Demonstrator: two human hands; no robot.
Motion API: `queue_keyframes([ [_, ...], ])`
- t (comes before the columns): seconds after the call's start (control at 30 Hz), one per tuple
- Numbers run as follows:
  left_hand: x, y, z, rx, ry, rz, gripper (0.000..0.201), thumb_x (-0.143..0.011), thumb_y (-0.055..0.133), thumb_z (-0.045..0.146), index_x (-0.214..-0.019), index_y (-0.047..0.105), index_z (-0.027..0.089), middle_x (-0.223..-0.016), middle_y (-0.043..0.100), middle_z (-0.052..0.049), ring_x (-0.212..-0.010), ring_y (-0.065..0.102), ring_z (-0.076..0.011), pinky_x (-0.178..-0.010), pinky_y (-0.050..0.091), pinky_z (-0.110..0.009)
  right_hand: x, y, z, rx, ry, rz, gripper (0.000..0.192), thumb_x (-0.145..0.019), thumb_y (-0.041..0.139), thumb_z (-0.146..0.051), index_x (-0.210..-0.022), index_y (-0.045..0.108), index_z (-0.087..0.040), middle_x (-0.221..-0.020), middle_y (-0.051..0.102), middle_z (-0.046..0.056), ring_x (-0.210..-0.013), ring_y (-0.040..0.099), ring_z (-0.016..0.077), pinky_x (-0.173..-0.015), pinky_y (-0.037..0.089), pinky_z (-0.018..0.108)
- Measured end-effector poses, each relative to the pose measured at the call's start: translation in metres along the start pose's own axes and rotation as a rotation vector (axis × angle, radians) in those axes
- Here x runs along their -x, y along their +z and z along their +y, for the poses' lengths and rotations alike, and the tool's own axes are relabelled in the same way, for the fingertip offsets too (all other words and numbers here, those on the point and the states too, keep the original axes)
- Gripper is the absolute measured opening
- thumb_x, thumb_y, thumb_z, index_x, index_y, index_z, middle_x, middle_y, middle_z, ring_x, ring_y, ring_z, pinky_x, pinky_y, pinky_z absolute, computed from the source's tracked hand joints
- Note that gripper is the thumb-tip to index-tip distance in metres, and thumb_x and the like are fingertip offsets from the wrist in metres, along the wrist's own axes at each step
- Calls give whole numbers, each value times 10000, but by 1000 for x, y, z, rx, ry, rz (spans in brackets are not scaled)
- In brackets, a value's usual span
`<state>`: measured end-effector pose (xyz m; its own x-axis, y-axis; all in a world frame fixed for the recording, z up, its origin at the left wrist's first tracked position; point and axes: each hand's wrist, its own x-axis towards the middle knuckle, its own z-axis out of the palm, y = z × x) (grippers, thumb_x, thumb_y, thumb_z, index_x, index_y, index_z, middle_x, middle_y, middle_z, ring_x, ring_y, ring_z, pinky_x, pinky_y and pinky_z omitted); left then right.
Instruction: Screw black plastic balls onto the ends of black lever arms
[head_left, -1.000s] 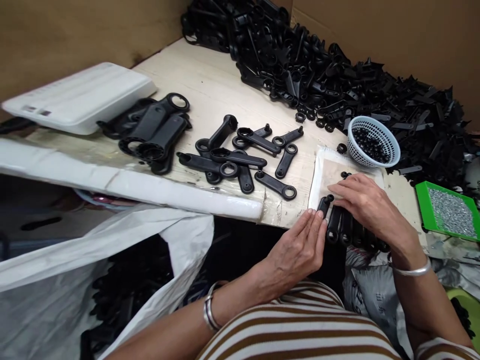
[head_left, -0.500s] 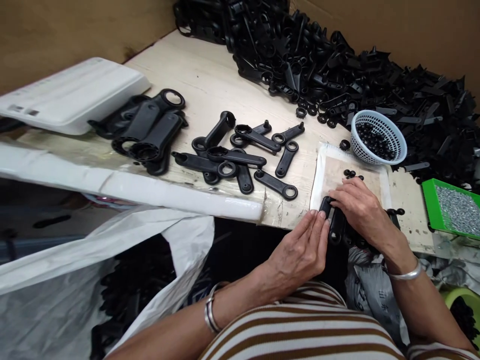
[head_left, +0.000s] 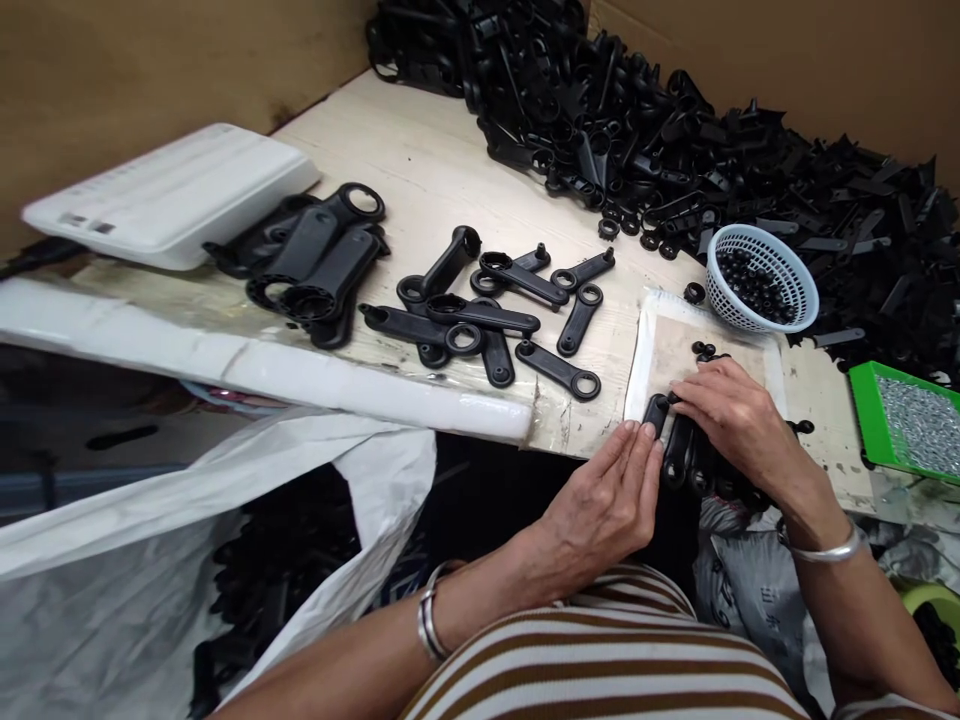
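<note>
At the table's front edge lies a row of black plastic handles side by side. My left hand presses its flat fingertips against the leftmost handle of the row. My right hand lies palm down over the row's far ends, fingers resting on the handles. A few small black caps sit on the worn mat just beyond my right fingers. Much of the row is hidden under my right hand.
Several loose black handles lie mid-table, with bigger black parts and a white tray to their left. A white basket of black caps, a green tray of screws and a large heap of black parts lie right and behind. A white bag hangs below the table.
Both hands stay on the row of handles; my right hand has slid slightly back and closer over it. The camera view has shifted a little.
</note>
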<state>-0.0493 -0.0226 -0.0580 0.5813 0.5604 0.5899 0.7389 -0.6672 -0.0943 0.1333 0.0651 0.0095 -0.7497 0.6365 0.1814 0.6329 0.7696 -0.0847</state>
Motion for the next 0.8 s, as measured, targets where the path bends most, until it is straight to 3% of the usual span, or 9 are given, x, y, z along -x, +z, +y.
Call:
queue_keyframes([
  [0.27, -2, -4, -2, -50, 20, -20, 320, -882, 433, 24, -1138, 609, -56, -1142, 684, -236, -1067, 691, -258, -1011, 517, -376, -1, -4, -11, 85, 22, -47, 155, -935, 502, -139, -898, 650, -158, -865, 686, 86, -853, 546, 208, -688, 454, 315],
  [0.5, -2, -4, -1, -46, 20, -34, 316, -899, 427, 39, -1138, 611, -54, -1137, 688, -234, -1067, 691, -256, -1010, 517, -375, -9, -14, -28, 258, -24, -173, 229, -881, 445, 0, -860, 628, -137, -817, 623, 103, -900, 513, 246, -778, 455, 358],
  [0.8, -1, -4, 0, -7, 6, -38, 329, -892, 432, 38, -1145, 595, -94, -1153, 661, -280, -1083, 682, -290, -1026, 512, -384, -16, -16, -33, 341, -95, -243, 209, -861, 469, 8, -807, 598, -147, -783, 588, 88, -829, 485, 238, -749, 456, 353],
])
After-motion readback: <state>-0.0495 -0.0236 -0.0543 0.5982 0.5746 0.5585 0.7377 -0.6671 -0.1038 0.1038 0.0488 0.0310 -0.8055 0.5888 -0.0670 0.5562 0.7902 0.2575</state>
